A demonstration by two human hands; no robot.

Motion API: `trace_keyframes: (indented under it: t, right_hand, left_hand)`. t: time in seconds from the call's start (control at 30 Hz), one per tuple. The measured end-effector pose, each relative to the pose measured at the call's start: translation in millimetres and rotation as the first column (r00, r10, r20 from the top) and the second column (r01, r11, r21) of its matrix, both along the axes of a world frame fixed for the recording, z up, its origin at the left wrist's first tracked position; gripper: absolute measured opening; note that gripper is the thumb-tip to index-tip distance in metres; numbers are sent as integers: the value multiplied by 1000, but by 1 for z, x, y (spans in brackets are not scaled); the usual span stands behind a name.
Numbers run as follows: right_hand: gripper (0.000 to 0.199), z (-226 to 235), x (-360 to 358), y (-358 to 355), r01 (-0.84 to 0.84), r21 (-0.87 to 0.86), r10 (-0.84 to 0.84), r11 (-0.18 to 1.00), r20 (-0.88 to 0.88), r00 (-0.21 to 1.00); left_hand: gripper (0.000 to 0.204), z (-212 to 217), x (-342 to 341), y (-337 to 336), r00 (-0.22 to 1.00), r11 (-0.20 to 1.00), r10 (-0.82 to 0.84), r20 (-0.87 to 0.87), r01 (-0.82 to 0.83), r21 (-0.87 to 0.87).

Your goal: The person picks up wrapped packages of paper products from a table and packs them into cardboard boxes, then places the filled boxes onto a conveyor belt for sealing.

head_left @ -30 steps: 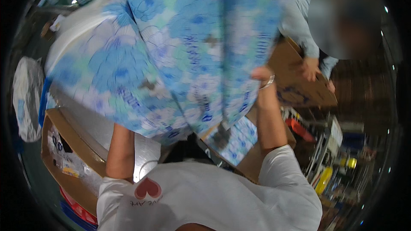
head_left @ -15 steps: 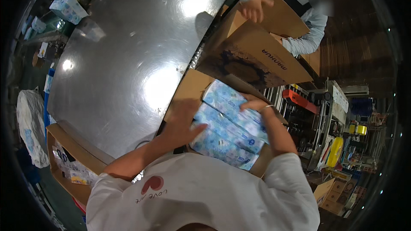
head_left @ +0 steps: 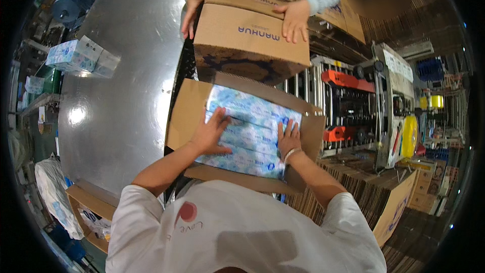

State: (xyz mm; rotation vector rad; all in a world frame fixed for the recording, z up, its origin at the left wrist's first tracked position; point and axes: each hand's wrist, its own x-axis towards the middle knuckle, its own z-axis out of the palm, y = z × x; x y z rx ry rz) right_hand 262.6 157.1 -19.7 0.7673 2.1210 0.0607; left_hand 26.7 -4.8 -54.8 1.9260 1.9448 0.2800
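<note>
Blue-and-white floral tissue packs (head_left: 250, 140) lie side by side in an open cardboard box (head_left: 189, 106) in front of me. My left hand (head_left: 209, 134) rests with spread fingers on the left part of the packs. On their right end, my right hand (head_left: 289, 140) presses down with its fingers apart, a light band around the wrist. Neither hand grips anything. The box's flaps stand folded outward around the packs.
Beyond my box, a co-worker's hands (head_left: 295, 20) lie on a closed cardboard box (head_left: 237, 28). A metal table (head_left: 121, 106) spans the left, with a floral pack (head_left: 73, 55) at its far-left edge. Red-and-black roller conveyor (head_left: 348, 81) and stacked flat cardboard (head_left: 353, 184) stand right.
My left hand has come from the box's left side onto the packs; my right hand has shifted to their right end. The co-worker's box has gone from open to closed.
</note>
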Motion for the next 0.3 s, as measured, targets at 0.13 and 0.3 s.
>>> trace_keyframes:
  t: [0.13, 0.3]
  right_hand:
    - [72, 31, 41, 43, 4, 250, 164, 968, -645, 747]
    - [60, 74, 72, 92, 784, -286, -831, 551, -275, 484]
  left_hand:
    - [65, -7, -23, -7, 851, 839, 487, 198, -519, 165]
    - [93, -121, -68, -41, -148, 370, 853, 500, -503, -781]
